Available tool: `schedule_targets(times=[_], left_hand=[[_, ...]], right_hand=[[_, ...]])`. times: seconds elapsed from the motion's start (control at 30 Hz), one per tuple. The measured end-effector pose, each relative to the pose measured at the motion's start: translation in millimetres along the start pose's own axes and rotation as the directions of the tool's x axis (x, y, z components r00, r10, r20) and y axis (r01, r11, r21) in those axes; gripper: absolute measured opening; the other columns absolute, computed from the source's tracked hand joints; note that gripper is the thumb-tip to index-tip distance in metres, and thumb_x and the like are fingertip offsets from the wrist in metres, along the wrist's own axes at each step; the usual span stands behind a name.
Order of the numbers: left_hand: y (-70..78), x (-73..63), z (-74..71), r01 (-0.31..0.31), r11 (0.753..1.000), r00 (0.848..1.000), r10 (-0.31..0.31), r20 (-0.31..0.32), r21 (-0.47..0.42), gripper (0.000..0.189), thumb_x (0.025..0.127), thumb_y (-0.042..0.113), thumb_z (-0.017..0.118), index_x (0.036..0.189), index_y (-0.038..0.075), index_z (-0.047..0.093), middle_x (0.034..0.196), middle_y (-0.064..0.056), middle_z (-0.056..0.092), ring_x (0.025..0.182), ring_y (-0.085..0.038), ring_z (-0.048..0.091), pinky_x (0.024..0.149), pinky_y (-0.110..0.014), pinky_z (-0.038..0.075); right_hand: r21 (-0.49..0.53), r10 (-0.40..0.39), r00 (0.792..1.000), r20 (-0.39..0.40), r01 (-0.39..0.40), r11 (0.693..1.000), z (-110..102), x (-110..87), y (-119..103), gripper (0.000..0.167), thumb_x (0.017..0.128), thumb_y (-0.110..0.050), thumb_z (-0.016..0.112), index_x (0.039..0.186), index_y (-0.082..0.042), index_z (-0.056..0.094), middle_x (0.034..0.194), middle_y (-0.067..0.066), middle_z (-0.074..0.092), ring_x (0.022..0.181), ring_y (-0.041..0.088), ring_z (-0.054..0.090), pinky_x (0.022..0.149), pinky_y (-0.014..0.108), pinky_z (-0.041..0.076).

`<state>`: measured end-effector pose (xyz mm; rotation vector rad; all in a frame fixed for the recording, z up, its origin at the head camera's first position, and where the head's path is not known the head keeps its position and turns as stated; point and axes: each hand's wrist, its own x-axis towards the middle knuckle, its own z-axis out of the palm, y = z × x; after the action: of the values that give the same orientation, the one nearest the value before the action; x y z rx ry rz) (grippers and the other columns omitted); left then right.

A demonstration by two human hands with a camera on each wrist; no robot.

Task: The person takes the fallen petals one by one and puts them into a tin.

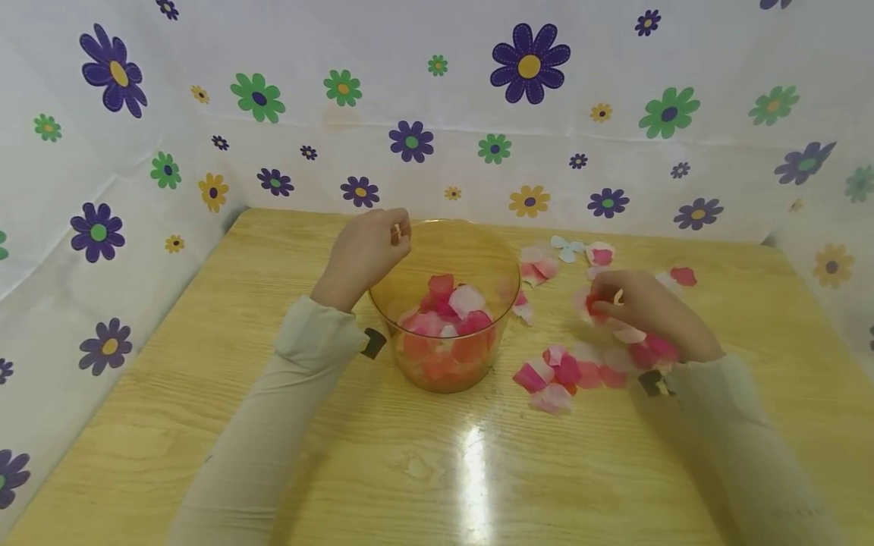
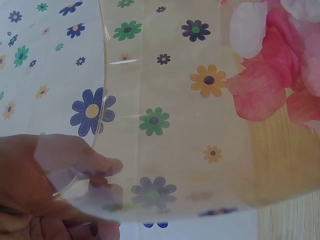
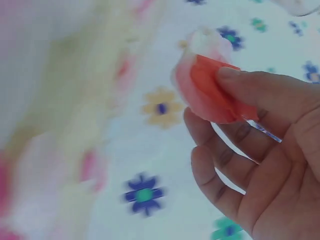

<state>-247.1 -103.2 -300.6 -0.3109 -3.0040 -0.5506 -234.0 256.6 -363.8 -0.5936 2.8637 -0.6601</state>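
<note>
A clear amber plastic tub stands on the table with pink, red and white flower petals inside. My left hand is at its far-left rim, thumb and curled fingers about the edge. Through the tub's wall, the left wrist view shows part of that left hand. To the right of the tub, my right hand is over the loose petals. Up close in the right wrist view, its thumb and fingers pinch an orange-red petal against a pink-and-white one.
Loose petals lie in clusters on the wooden table to the tub's right. A pale blue flower-shaped piece is near the back edge. White cloth printed with flowers surrounds the table at the back and sides.
</note>
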Motion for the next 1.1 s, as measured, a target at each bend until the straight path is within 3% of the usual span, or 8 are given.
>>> schedule_targets(times=[0.17, 0.33, 0.43, 0.6, 0.73, 0.83, 0.97, 1.1], left_hand=[[-0.1, -0.4, -0.5, 0.002, 1.000, 1.000, -0.002, 0.005, -0.006, 0.011, 0.090, 0.016, 0.052, 0.094, 0.009, 0.059, 0.083, -0.008, 0.058, 0.074, -0.022, 0.050, 0.063, -0.030, 0.040], [-0.9, -0.2, -0.4, 0.007, 1.000, 1.000, -0.007, 0.003, -0.011, 0.011, 0.090, 0.016, 0.052, 0.094, 0.009, 0.059, 0.083, -0.008, 0.058, 0.074, -0.022, 0.051, 0.063, -0.030, 0.040], [-0.9, 1.2, 0.1, 0.001, 1.000, 1.000, -0.001, 0.000, -0.013, 0.012, 0.090, 0.016, 0.052, 0.095, 0.009, 0.060, 0.083, -0.008, 0.058, 0.074, -0.022, 0.051, 0.063, -0.030, 0.040], [0.5, 2.4, 0.5, -0.002, 1.000, 1.000, 0.003, 0.007, -0.021, 0.012, 0.089, 0.015, 0.052, 0.095, 0.009, 0.060, 0.083, -0.008, 0.059, 0.073, -0.022, 0.050, 0.062, -0.029, 0.040], [0.0, 1.6, 0.5, 0.002, 1.000, 1.000, -0.002, 0.013, -0.021, 0.011, 0.089, 0.016, 0.052, 0.095, 0.010, 0.060, 0.083, -0.008, 0.059, 0.072, -0.021, 0.050, 0.061, -0.029, 0.039], [-0.6, 0.3, -0.3, 0.008, 1.000, 1.000, -0.007, 0.015, -0.021, 0.011, 0.089, 0.016, 0.052, 0.095, 0.010, 0.059, 0.083, -0.008, 0.059, 0.072, -0.021, 0.050, 0.061, -0.028, 0.039], [-0.6, -0.9, -1.1, 0.008, 1.000, 1.000, -0.008, 0.016, -0.025, 0.011, 0.090, 0.016, 0.052, 0.095, 0.009, 0.060, 0.084, -0.008, 0.059, 0.073, -0.022, 0.051, 0.061, -0.028, 0.040], [-0.1, -1.6, -1.9, 0.009, 1.000, 1.000, -0.008, 0.019, -0.029, 0.012, 0.090, 0.016, 0.052, 0.096, 0.009, 0.060, 0.085, -0.009, 0.059, 0.075, -0.022, 0.051, 0.062, -0.029, 0.041]], right_hand=[[-0.023, -0.159, 0.977, -0.140, 0.157, 0.987, -25, 1.0, -39, 0.007, 0.084, -0.008, 0.067, 0.090, -0.007, 0.065, 0.084, 0.005, 0.068, 0.078, 0.018, 0.060, 0.077, 0.041, 0.051], [-0.063, -0.311, 0.918, -0.246, 0.305, 0.950, -49, 9.8, -88, 0.009, 0.082, -0.005, 0.069, 0.090, -0.006, 0.065, 0.084, 0.004, 0.068, 0.079, 0.017, 0.061, 0.077, 0.038, 0.051], [-0.084, -0.387, 0.896, -0.218, 0.378, 0.922, -50, 17.9, -114, 0.010, 0.082, -0.005, 0.069, 0.090, -0.007, 0.064, 0.085, 0.003, 0.067, 0.081, 0.016, 0.060, 0.079, 0.036, 0.051], [-0.096, -0.436, 0.896, -0.082, 0.428, 0.899, -36, 30.2, -143, 0.011, 0.082, -0.006, 0.069, 0.092, -0.009, 0.065, 0.087, 0.002, 0.066, 0.083, 0.016, 0.059, 0.079, 0.032, 0.052], [-0.108, -0.410, 0.912, -0.009, 0.407, 0.907, -25, 34.8, -151, 0.012, 0.082, -0.008, 0.070, 0.092, -0.011, 0.065, 0.090, 0.001, 0.066, 0.086, 0.017, 0.061, 0.082, 0.032, 0.052], [-0.117, -0.410, 0.912, 0.002, 0.408, 0.906, -21, 35.6, -151, 0.011, 0.082, -0.009, 0.069, 0.092, -0.012, 0.064, 0.091, 0.000, 0.066, 0.088, 0.017, 0.061, 0.082, 0.032, 0.052], [-0.117, -0.463, 0.885, -0.055, 0.455, 0.883, -26, 31.1, -144, 0.012, 0.081, -0.007, 0.070, 0.092, -0.010, 0.064, 0.090, 0.002, 0.066, 0.088, 0.017, 0.061, 0.083, 0.033, 0.052], [-0.109, -0.499, 0.852, -0.161, 0.487, 0.867, -39, 18.3, -128, 0.012, 0.081, -0.003, 0.069, 0.091, -0.007, 0.064, 0.088, 0.003, 0.066, 0.086, 0.017, 0.061, 0.081, 0.035, 0.051]])
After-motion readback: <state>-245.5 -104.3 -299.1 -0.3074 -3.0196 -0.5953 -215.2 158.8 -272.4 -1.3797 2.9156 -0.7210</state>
